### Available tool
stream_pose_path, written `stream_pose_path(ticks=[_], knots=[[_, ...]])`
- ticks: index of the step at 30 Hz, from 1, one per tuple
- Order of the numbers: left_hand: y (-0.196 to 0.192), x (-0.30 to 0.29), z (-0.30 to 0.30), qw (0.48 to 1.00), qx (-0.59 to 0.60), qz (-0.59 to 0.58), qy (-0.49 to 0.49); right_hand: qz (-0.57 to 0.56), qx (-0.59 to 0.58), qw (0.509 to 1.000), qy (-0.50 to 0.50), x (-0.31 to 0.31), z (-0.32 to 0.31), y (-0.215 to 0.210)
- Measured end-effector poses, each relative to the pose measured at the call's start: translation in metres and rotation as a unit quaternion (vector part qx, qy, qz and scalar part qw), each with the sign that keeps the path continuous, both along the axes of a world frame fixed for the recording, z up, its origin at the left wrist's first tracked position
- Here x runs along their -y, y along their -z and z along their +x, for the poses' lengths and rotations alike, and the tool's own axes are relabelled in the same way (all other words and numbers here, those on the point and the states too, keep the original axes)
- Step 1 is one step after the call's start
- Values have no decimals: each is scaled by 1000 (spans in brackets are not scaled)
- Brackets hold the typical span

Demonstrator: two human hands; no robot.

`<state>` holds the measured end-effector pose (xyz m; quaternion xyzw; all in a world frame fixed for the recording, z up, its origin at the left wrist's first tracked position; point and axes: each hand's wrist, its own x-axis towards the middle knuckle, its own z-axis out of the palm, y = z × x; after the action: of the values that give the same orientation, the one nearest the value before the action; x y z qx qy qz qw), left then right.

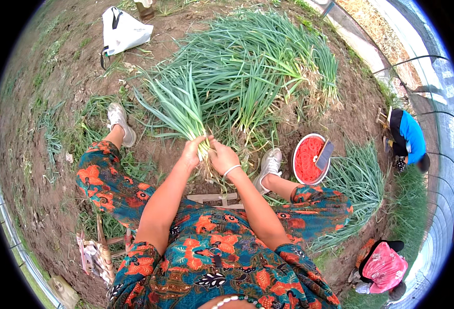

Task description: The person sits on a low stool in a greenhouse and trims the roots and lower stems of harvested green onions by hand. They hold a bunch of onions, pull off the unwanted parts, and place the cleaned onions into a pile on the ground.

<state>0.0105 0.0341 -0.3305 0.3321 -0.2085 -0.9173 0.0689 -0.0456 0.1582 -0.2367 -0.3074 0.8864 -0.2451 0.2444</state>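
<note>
My left hand (191,151) and my right hand (224,157) are closed side by side around the lower white stems of a bunch of green onions (181,105). Its long leaves fan up and away from me, and the thin roots hang below my fingers. A white bracelet circles my right wrist. Just beyond the hands lies a large pile of loose green onions (242,62), roots toward the right. To the right of my right foot stands a white-rimmed bowl (295,164) full of red bands or ties (306,159). A dark phone-like slab (325,154) leans on them.
More green onions (358,180) are heaped right of the bowl. A white bag (124,31) sits at far left. Two people crouch at the right, one in blue (411,136), one in pink (385,268). A small wooden seat (101,252) stands behind my left leg on bare soil.
</note>
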Motion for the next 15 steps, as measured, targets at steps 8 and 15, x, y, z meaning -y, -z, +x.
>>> stream_pose_path(ticks=[8, 15], knots=[[-34, 24, -12, 993, -75, 24, -92, -157, 50, 977, 138, -35, -18, -9], [-39, -21, -10, 996, -71, -46, 40, -292, 638, 695, 158, -19, -43, 26]])
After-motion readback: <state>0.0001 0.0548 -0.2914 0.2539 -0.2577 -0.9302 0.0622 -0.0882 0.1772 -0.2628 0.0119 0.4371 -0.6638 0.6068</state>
